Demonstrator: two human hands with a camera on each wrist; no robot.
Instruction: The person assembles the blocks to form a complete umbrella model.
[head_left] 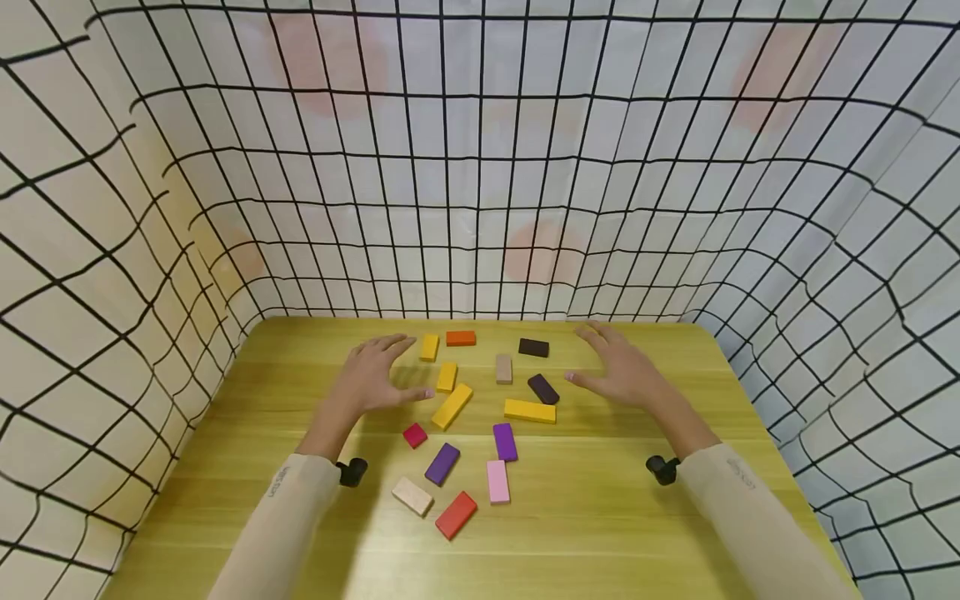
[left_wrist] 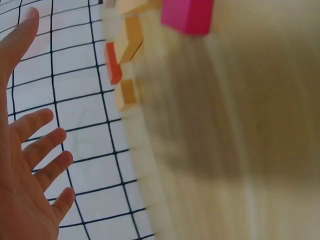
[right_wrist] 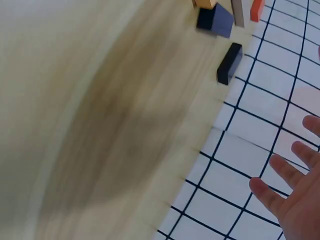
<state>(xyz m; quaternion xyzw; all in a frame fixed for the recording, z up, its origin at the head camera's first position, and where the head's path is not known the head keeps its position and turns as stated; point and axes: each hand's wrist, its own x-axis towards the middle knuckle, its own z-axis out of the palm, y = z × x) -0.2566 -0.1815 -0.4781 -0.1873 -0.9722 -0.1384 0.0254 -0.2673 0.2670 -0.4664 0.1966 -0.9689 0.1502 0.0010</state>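
Several coloured wooden blocks lie scattered over the middle of a wooden table. My left hand [head_left: 369, 377] hovers left of the yellow blocks, thumb and fingers spread, holding nothing. Its thumb tip is nearest the long yellow block [head_left: 452, 407] and a short yellow block [head_left: 446, 377]. Over on the right, my right hand [head_left: 624, 371] is likewise spread and holds nothing. Closest to it are two black blocks, one at the back [head_left: 534, 347] and one tilted [head_left: 543, 389]. Both wrist views show a palm with fingers apart, away from the blocks.
Nearer me lie a crimson cube [head_left: 415, 435], two purple blocks [head_left: 442, 463], a pink block [head_left: 498, 482], a beige block [head_left: 412, 497] and a red block [head_left: 456, 515]. An orange block [head_left: 461, 338] sits near the back edge. White walls with black grid netting [head_left: 480, 183] enclose the table [head_left: 600, 533].
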